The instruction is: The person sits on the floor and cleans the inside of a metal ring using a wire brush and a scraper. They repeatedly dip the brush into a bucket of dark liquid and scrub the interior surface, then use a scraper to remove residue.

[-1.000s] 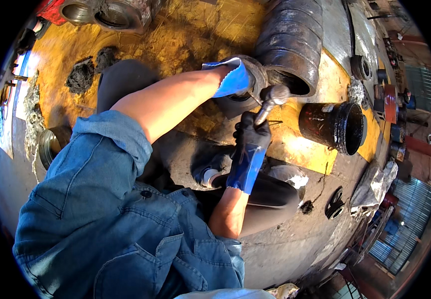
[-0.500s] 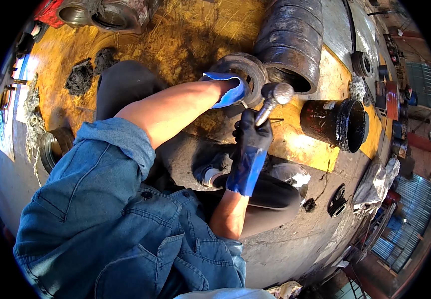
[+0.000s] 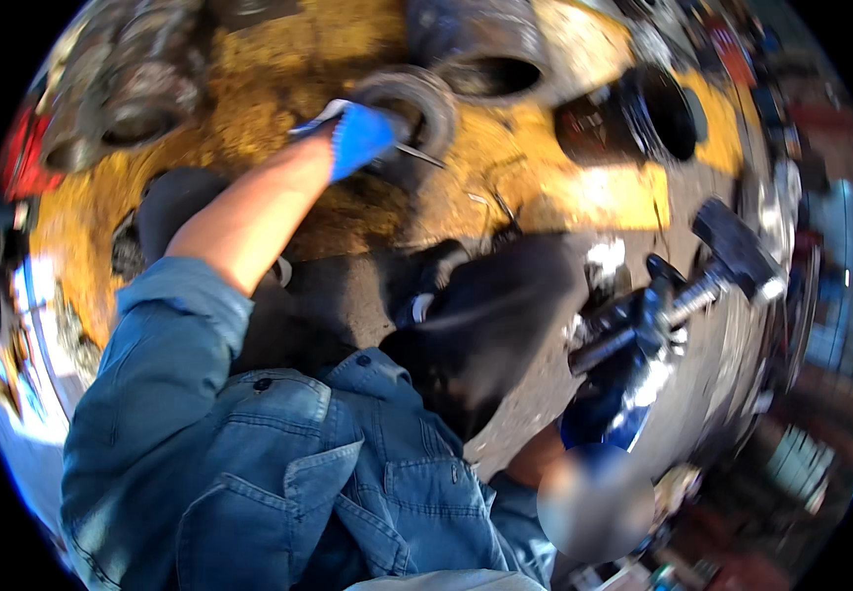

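My right hand [image 3: 648, 320], in a black and blue glove, is raised out to the right, closed around the handle of a hammer [image 3: 742, 254]. The hammer's heavy metal head points up and to the right. My left hand [image 3: 362, 136], in a blue glove, is at a thick, dark metal ring [image 3: 436, 103] lying on the yellow, greasy surface. A thin metal rod [image 3: 421, 156] sticks out from under this glove on its right side, apparently held in it. The left fingers are mostly hidden by the glove's back.
Behind the ring lies a large dark metal cylinder [image 3: 490, 74]. A black bucket [image 3: 633, 118] rests on its side at the right, its mouth facing right. More rusty metal cylinders [image 3: 145, 94] lie at the far left. My bent knee [image 3: 505, 315] is between my arms.
My right hand has swung the hammer from beside the ring out to the right and back toward me. My left hand stays by the ring. The whole view has shifted.
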Action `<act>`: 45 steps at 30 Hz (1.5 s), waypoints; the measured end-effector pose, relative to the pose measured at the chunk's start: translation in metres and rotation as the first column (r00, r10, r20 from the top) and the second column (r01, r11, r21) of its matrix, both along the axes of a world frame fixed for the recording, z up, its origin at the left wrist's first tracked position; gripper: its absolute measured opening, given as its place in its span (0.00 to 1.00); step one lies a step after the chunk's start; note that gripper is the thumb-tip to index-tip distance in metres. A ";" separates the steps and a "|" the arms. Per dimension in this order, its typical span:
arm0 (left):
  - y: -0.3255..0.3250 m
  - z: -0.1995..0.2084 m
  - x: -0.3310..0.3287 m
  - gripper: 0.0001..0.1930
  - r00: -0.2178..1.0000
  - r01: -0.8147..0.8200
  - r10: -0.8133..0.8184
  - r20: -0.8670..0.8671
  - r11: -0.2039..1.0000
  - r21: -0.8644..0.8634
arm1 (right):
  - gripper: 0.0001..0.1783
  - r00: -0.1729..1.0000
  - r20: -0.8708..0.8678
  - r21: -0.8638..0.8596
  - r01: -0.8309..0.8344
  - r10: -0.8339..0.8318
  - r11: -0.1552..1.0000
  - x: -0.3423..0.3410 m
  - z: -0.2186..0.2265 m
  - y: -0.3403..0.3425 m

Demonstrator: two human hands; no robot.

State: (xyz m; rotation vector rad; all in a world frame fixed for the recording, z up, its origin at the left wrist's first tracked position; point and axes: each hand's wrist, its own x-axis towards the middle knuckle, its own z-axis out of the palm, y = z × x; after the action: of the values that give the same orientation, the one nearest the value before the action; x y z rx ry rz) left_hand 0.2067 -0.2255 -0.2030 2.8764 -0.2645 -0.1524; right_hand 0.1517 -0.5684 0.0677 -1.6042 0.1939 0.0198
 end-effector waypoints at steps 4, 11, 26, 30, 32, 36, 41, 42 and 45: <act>-0.003 0.030 -0.008 0.16 0.928 -0.322 0.253 -0.272 0.914 -0.248 | 0.12 0.971 -0.230 -0.195 0.024 -0.069 0.981 -0.031 -0.068 -0.088; -0.007 0.019 0.000 0.19 0.895 -0.235 0.074 -0.441 0.917 -0.322 | 0.14 0.648 -0.723 -0.379 -0.081 -0.240 0.922 -0.141 -0.280 -0.235; -0.036 0.069 0.009 0.11 0.887 0.001 0.018 -0.462 0.999 0.041 | 0.19 0.955 0.081 -0.986 0.118 -0.285 0.117 -0.034 -0.335 -0.397; -0.014 0.020 0.024 0.11 0.857 -0.047 0.049 -0.513 0.999 0.018 | 0.13 0.945 0.325 -0.681 0.218 0.021 0.699 0.094 -0.132 -0.208; -0.025 0.028 0.028 0.14 0.800 -0.147 0.111 -0.589 0.989 -0.013 | 0.14 0.868 0.436 -0.596 0.081 0.238 0.799 0.133 -0.089 -0.143; -0.026 0.033 0.021 0.13 0.836 -0.075 0.110 -0.538 0.993 0.086 | 0.26 0.724 0.079 -0.889 -0.259 0.685 0.377 0.131 -0.061 0.027; 0.005 -0.031 0.002 0.12 0.904 -0.305 0.090 -0.417 0.820 -0.485 | 0.22 0.422 -0.594 -0.803 -0.353 0.685 -0.480 0.092 -0.159 0.154; 0.001 -0.026 -0.007 0.12 0.916 -0.345 0.134 -0.378 0.742 -0.575 | 0.22 0.423 -0.537 -0.835 -0.391 0.730 -0.388 0.087 -0.185 0.154; -0.016 0.009 0.003 0.13 0.958 -0.075 0.049 -0.281 0.994 -0.084 | 0.20 0.473 -0.500 -0.819 -0.530 0.726 -0.219 0.087 -0.218 0.169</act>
State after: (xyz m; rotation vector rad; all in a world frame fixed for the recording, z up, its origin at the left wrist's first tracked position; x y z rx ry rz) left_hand 0.2097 -0.2412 -0.1943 2.7218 -0.1236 -0.5146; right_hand 0.2389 -0.3995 -0.1506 -2.8181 -1.1320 0.7673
